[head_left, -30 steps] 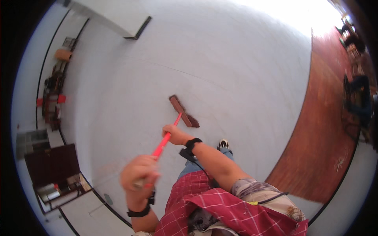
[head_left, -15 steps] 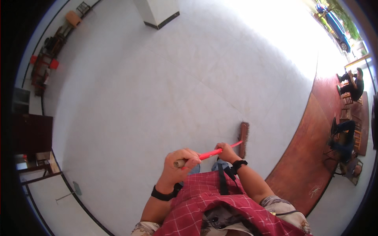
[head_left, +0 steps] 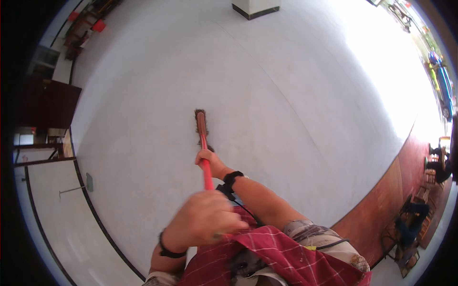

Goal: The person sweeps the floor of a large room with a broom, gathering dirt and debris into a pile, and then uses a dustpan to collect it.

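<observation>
Pale floor (head_left: 143,119) surrounds the fingers (head_left: 202,156). Well ahead of them stands a white pillar (head_left: 253,5) with a dark base (head_left: 265,12); left, a dark door (head_left: 52,102) and white wall (head_left: 52,209); right, a reddish strip (head_left: 377,200) and chairs (head_left: 422,193). Ahead and right of them, daylight (head_left: 377,66) whitens the floor.

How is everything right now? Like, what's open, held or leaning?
Left hand: closed round the broom, blurred
Right hand: closed round the broom too, lower down
Broom: held, slanting down toward the floor
Dark door: looks open
Dustpan: seems to be leaning on the wall
Blue car: outside; parked or moving, I can't tell
</observation>
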Demonstrator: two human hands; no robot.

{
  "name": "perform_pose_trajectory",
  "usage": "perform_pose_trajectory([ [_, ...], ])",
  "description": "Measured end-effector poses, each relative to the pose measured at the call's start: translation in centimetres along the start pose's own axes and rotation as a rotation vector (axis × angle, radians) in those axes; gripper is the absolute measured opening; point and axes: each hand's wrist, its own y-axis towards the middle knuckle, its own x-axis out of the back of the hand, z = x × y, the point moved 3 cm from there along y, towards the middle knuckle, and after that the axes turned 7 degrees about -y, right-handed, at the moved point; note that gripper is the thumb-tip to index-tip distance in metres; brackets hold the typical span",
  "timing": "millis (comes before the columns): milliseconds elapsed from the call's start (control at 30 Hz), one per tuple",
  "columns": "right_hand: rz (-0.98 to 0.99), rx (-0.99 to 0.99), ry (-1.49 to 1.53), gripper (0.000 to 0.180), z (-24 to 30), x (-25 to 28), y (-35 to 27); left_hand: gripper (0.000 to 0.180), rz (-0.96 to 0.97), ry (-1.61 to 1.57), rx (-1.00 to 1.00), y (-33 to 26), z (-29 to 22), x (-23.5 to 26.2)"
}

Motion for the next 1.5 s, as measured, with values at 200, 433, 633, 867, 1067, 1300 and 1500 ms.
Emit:
perform_pose_trajectory([
  [200,-0.022,0.013,-0.150,0.012,4.6,9.3,0.9,0.022,0.037,-0.152,-0.181,4.5,-2.5,-0.6],
  [433,0.062,-0.361,-0.659,0.007,1.3,29.4,-2.8,0.012,-0.397,-0.580,0.002,10.4,7.5,-2.3],
  [633,-0.074,-0.629,-0.695,0.003,-6.3,36.7,-5.7,0.004,-0.284,-0.780,0.309,17.0,17.2,-6.6],
  [867,-0.245,-0.319,-0.404,0.014,-5.6,22.6,9.3,0.014,-0.534,-0.393,0.279,18.3,12.5,6.7],
  [1067,-0.024,-0.109,-0.100,0.013,-5.4,18.6,17.9,0.017,-0.455,-0.045,0.247,21.4,11.5,6.0],
  [1300,0.263,0.041,-0.089,0.009,0.7,24.8,17.3,0.013,-0.104,-0.101,-0.078,25.3,6.5,4.0],
  [1500,0.106,-0.335,-0.617,0.010,-4.8,36.0,13.7,0.012,-0.511,-0.598,0.096,24.3,17.9,5.9],
])
